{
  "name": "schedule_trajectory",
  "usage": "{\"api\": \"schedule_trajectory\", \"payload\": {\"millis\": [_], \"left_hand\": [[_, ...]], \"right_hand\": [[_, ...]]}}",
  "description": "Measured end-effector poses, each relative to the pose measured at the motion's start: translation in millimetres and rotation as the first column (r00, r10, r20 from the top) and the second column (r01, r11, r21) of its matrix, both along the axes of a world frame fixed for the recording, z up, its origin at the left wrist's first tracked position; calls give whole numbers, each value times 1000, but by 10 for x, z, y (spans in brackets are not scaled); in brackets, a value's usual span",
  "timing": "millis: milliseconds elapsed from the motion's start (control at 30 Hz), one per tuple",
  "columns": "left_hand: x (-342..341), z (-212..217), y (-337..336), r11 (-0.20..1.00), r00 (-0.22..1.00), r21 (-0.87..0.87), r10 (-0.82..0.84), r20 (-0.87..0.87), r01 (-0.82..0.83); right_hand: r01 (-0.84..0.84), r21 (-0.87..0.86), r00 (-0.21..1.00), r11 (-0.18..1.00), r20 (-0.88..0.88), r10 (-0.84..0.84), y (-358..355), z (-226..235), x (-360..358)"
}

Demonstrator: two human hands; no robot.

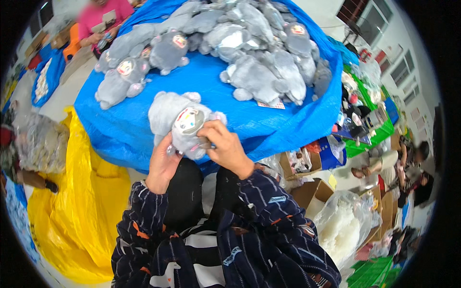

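Here we are, and the biggest thing before us is the blue tarp (204, 72), spread out beyond the knees and raised in folds at the right. Down on our left sprawls the yellow sheet (86, 206), crumpled and glossy. Up on the blue we have a heap of grey plush toys (235, 38), crowded toward the far side, with a few more at the left showing pale faces. Past them, at the upper left, sits a person in a pink top (103, 21). Lower right, we spot a clear bag of white stuffing (338, 235), and just beside it an open cardboard box (309, 194).

Down we go to the centre of it all: one grey plush toy (165, 113), held above the near edge of the tarp, just over the lap, tilted with its face up. The right hand (228, 153) has its fingers bent and drawn together, pinching the toy's side near a small paw; whether something tiny sits in that pinch, we cannot tell. The left hand (162, 163) cups the toy's lower left, thumb against the plush, its fingertips hidden from us. And smallest of all, between the hands, we catch the pale face patch (188, 120).
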State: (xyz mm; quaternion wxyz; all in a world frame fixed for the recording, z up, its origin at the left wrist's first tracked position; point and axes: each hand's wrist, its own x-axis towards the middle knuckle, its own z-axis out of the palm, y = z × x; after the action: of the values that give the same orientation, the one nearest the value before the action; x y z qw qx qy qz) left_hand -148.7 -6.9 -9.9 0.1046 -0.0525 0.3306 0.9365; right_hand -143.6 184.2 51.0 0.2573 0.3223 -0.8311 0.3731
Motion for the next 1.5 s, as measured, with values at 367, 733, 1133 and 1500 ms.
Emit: {"api": "schedule_trajectory", "payload": {"millis": [367,733,1133,1500], "left_hand": [[25,25,7,978,978,-81,184,-102,-193],[220,-105,-114,873,992,-480,40,-118,-92],[1065,156,-258,806,947,-548,46,-317,-223],[1430,-80,-56,571,802,-750,-246,-544,-334]], "right_hand": [[217,-466,692,858,693,202,-50,-113,-84],[343,-656,670,672,673,314,-13,-216,68],[224,-508,686,832,689,236,30,-701,686],[-147,-213,765,966,594,247,-22,-213,1053]]}}
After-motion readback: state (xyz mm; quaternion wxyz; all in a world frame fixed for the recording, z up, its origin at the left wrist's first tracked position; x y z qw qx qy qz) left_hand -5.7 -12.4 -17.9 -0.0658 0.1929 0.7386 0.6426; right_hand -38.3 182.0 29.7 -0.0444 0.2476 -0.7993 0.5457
